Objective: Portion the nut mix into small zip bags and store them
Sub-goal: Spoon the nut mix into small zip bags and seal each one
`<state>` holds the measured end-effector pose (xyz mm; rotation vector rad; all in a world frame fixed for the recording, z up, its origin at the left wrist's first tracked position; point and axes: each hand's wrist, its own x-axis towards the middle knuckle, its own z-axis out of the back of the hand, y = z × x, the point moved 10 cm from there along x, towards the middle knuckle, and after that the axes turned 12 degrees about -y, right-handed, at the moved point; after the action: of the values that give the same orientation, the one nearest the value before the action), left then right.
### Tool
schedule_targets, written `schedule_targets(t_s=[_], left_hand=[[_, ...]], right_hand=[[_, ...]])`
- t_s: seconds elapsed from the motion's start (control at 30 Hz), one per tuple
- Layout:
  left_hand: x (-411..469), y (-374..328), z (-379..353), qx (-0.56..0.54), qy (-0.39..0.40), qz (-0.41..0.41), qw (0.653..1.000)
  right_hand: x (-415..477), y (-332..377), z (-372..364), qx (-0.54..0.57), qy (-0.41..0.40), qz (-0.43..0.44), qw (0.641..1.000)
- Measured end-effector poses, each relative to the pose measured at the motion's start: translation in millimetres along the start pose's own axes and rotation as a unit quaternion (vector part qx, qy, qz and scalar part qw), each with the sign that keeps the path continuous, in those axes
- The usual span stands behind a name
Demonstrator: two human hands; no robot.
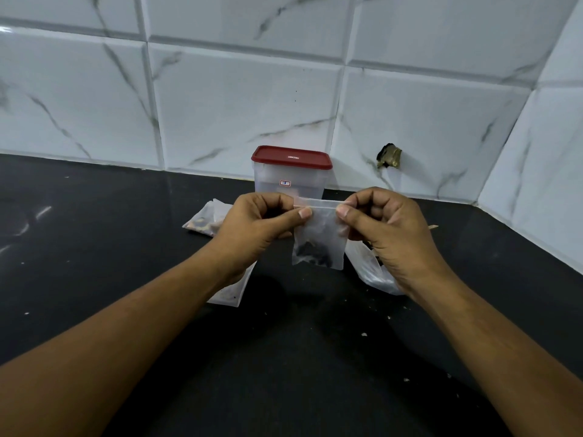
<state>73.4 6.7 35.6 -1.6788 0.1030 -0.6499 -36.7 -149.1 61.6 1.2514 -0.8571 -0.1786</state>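
I hold the small clear plastic zip bag (317, 238) up off the black stone countertop (284, 357), mid-view. My left hand (262, 225) pinches the nine o'clock end of its zip strip and my right hand (388, 228) pinches the three o'clock end. Stretched taut and upright like this, I judge, the seal can be pressed shut without spilling. A dark clump of nut mix (312, 253) sits at its bottom.

At twelve o'clock stands a clear plastic tub with a dark red lid (290, 175), closed; I cannot tell its contents. One filled clear pouch (202, 223) lies at ten o'clock, another flat pouch (232, 294) at seven, and a larger crumpled clear bag (370, 269) at four.
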Motion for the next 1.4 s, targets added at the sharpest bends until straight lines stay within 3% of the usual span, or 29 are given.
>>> schedule_targets(t_s=[0.37,0.6,0.77,1.3,1.4], left_hand=[[-7.5,-9.3,-10.2,0.018,0.023,-0.057,0.998],[-9.5,-7.7,-13.7,-0.003,0.039,-0.041,0.998],[-6.1,-10.1,-11.2,-0.045,0.025,-0.015,0.999],[5.9,-8.2,8.6,-0.015,-0.013,-0.011,1.000],[9.2,-5.4,18.3,-0.033,-0.033,0.001,0.999]], right_hand=[[-6.3,4.6,-8.8,-0.064,0.033,0.028,0.997],[-11.8,7.2,-18.8,-0.120,0.068,0.056,0.989],[-8.8,9.3,-15.8,-0.100,0.055,0.046,0.992],[1.7,5.5,6.4,-0.072,0.017,0.006,0.997],[-2.0,0.6,-7.9,-0.075,0.044,-0.001,0.996]])
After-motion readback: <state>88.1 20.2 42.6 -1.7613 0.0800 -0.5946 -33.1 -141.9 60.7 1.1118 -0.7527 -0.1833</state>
